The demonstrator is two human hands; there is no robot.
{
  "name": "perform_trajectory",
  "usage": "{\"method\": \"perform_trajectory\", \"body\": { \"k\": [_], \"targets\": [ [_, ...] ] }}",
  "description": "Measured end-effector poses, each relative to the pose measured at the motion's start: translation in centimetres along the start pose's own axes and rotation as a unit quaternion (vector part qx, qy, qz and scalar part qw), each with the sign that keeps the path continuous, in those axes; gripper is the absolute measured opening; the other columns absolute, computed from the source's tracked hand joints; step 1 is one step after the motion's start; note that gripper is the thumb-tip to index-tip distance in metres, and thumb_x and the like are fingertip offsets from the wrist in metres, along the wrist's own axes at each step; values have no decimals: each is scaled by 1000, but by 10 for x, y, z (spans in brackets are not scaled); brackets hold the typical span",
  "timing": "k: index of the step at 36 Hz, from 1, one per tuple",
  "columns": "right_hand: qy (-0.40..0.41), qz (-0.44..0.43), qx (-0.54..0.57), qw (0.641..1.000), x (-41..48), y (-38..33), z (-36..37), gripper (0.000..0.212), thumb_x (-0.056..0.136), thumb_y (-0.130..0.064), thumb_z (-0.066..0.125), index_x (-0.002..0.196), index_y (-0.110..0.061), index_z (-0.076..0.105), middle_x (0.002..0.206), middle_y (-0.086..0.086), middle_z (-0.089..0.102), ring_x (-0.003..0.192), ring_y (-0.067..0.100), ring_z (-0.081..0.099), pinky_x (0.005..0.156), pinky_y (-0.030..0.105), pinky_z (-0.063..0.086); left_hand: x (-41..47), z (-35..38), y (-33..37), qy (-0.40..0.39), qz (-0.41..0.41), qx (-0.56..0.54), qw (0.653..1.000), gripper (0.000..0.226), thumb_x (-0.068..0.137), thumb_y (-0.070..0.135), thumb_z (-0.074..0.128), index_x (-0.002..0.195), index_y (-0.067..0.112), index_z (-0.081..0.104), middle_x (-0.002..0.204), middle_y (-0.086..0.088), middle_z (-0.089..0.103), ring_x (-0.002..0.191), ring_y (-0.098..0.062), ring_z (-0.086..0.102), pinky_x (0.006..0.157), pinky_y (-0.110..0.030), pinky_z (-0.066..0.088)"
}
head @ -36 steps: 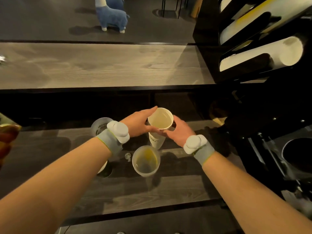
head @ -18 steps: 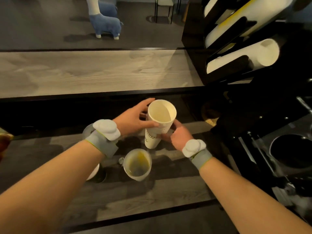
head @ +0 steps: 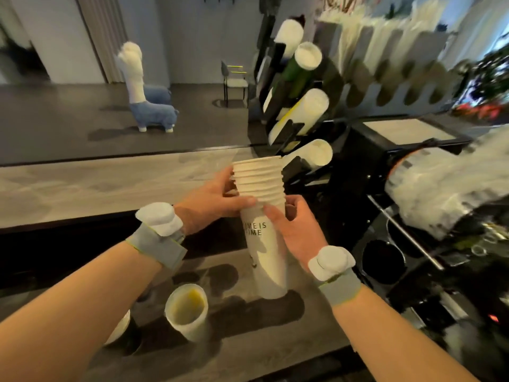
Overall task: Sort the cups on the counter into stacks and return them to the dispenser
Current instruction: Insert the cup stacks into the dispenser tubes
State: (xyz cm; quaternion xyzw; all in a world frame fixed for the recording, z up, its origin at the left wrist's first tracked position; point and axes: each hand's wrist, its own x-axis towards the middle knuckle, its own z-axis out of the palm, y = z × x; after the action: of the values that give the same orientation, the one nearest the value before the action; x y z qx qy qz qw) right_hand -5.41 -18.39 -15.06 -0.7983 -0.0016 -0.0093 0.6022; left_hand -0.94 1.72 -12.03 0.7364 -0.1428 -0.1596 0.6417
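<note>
Counter (head: 308, 334), dark wood: stack (head: 265, 224) is held upright over it, just before the dispenser (head: 300, 111). Rims are gripped by the left hand (head: 212, 199), the body by the right hand (head: 298, 232), probably to keep nested cups aligned. Clear cup (head: 187, 310) is left unsorted below. Visible dispenser tubes are occupied; the path is otherwise unobstructed.

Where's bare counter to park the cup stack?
The raised wooden ledge left of the cup stack is bare. The lower counter is free right of the translucent cup. Crowded lower left: a second cup stands beside it.
</note>
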Motion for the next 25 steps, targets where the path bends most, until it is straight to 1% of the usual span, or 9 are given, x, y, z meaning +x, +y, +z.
{"method": "perform_trajectory", "body": {
  "k": [3,5,8,11,13,15,19,23,25],
  "targets": [
    [0,-21,22,1000,-7,-13,-14,72,61,-85,58,112,-35,52,109,-12,69,100,8,67,91,40,54,3,26,12,17,14,-7,1000,118,52,34,91,148,43,24,130,-2,64,119,-23,63,96,-51,53],
    [-3,-30,32,999,-14,-22,-26,72,63,-87,54,113,-36,53,109,-13,69,99,5,67,89,36,55,4,38,22,33,34,-19,999,113,55,32,91,147,41,27,128,-5,65,116,-25,65,94,-55,53],
    [-32,-35,44,998,-28,-30,-44,61,73,-74,53,120,-35,53,111,-15,68,98,0,66,84,28,56,3,47,39,54,49,-57,996,102,60,25,88,145,38,32,126,-7,66,113,-25,67,91,-53,56],
    [-74,-33,12,997,-40,-26,-62,55,80,-61,62,126,-35,49,115,-16,65,101,2,65,85,29,57,3,57,54,86,64,-127,986,94,69,11,85,143,35,32,124,-6,65,114,-27,66,85,-48,58],
    [-93,-26,-22,995,-47,-20,-72,55,82,-54,67,129,-35,44,116,-20,62,101,0,63,80,22,55,4,62,62,124,79,-164,975,91,70,12,80,144,32,30,120,-5,66,114,-30,65,76,-44,59],
    [-95,-28,-33,995,-53,-17,-79,56,82,-48,70,128,-37,41,115,-23,59,100,-3,60,74,17,53,6,64,67,149,97,-193,965,93,71,14,77,146,36,26,117,-4,66,111,-30,67,73,-44,59],
    [-37,-33,4,999,-60,-19,-92,52,81,-41,75,122,-31,43,118,-11,60,101,6,62,76,25,58,11,68,73,151,110,-215,959,107,76,14,80,149,52,11,131,-9,56,111,-31,66,86,-61,54],
    [28,-69,0,997,-69,-40,-107,44,83,-36,74,115,-27,46,111,-7,58,95,9,62,66,20,57,20,66,77,147,98,-213,961,98,75,22,81,150,41,21,130,-11,60,111,-29,67,89,-50,56],
    [84,-89,-32,992,-74,-55,-116,42,84,-39,72,116,-30,46,109,-12,55,94,6,59,65,17,56,25,62,78,148,97,-157,972,95,73,32,84,150,31,29,135,-8,57,118,-22,63,98,-46,53]
  ]
}}
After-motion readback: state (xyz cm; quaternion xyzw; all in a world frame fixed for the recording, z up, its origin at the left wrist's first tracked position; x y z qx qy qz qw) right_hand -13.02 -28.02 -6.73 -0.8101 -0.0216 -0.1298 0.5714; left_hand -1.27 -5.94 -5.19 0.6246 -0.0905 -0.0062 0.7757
